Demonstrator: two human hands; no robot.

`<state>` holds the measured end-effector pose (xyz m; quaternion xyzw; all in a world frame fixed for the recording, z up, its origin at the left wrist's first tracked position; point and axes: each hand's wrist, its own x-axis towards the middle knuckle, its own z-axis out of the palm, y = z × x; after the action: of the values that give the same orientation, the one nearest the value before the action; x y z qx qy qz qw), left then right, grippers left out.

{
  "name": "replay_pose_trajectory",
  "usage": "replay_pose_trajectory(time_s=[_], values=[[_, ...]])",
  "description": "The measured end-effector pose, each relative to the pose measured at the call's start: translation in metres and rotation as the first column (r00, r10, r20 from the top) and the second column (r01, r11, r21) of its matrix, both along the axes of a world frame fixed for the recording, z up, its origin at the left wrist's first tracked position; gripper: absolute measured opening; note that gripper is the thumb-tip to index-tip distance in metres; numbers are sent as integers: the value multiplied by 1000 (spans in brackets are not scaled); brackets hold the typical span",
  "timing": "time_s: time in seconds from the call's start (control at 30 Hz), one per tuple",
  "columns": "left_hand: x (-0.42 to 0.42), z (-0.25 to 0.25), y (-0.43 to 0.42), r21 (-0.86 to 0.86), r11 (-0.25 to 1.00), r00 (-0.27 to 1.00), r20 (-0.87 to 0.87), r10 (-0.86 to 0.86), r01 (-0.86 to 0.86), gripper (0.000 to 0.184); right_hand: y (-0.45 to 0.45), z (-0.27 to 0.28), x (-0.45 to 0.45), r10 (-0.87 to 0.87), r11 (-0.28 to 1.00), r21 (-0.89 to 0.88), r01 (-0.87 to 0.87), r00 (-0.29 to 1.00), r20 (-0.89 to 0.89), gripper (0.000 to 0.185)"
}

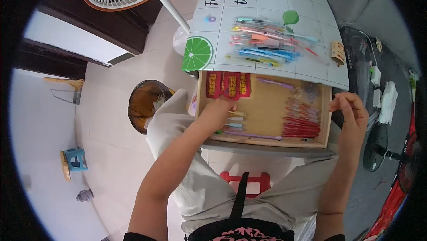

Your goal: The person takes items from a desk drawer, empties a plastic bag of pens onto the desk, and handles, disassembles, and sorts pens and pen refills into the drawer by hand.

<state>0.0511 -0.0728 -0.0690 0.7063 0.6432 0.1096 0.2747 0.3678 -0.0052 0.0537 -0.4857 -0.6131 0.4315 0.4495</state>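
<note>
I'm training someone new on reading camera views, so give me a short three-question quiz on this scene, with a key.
1. Multiple choice: What lies in a loose pile on the printed tabletop cover?
A. Bowls
B. Pens
C. Folded towels

2. True or false: In the open drawer, the red packets lie toward the person's left and the red pens toward the right.

3. Fill in the blank: The person's ____ hand reaches down into the drawer, close to the red packets.

Key: 1. B; 2. True; 3. left (the left hand).
</note>
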Motion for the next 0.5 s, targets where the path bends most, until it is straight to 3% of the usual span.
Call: replay_pose_trajectory(time_s=[0.03,0.1,0.13,0.2,0.3,0.43,0.5], values=[[3,3,0,-6,1000,1000,1,2,-2,14,1,-2,1,2,1000,-6,-2,1000,1,15],[8,11,0,-69,997,978,-207,11,-25,18,2,-5,2,28,999,20,-27,1000,-8,15],[7,9,-1,-72,997,979,-206,11,-26,18,2,-5,2,28,999,18,-28,1000,-6,15],[2,3,-2,-97,994,898,-439,3,-50,19,2,-5,1,30,999,21,-30,1000,-6,14],[-3,-2,-2,4,1000,886,-462,21,-21,13,3,-6,2,32,999,19,-31,999,-10,14],[3,21,-3,-39,999,926,-377,10,-27,12,2,-11,0,38,999,4,-38,999,6,14],[11,32,-5,-322,943,947,-271,-173,80,11,1,-13,0,84,996,4,-84,996,-25,14]])
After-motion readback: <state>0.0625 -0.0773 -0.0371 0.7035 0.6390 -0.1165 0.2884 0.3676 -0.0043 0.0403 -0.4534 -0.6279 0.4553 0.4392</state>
